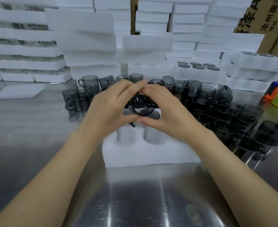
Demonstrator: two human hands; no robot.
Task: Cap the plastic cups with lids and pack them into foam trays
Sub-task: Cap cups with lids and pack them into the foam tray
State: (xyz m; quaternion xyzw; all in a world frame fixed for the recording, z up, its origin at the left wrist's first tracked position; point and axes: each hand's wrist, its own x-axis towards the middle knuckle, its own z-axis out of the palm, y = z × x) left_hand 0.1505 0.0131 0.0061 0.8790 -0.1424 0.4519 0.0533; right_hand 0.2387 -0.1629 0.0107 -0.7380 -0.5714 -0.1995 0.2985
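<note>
A steel table (36,145) fills the view, and on it, straight ahead, lies the foam tray (151,154), a white block with round wells cut into its top. Behind the foam tray rise foam stacks (89,46), wall-high and cut off by the top edge. A crowd of loose cups (216,112), smoky grey with handles, spreads behind the tray and down its right side, some upright, some tipped over.

Above the tray's far half, the left hand (108,110) and the right hand (166,110) close round one cup (142,105) from either side. The thumbs meet beneath it and the fingertips touch above it. The cup is held clear of the wells and tipped over, its round end turned toward the camera and its long axis running away toward the stacks. Both palms hide its wall and handle, and motion blur leaves it unclear whether a lid sits on that end. Grey ovals just under the cup, at the tray's far wells, are too hidden to name.

Behind and right of the tray, grey lids (198,66) lie on another foam block.
</note>
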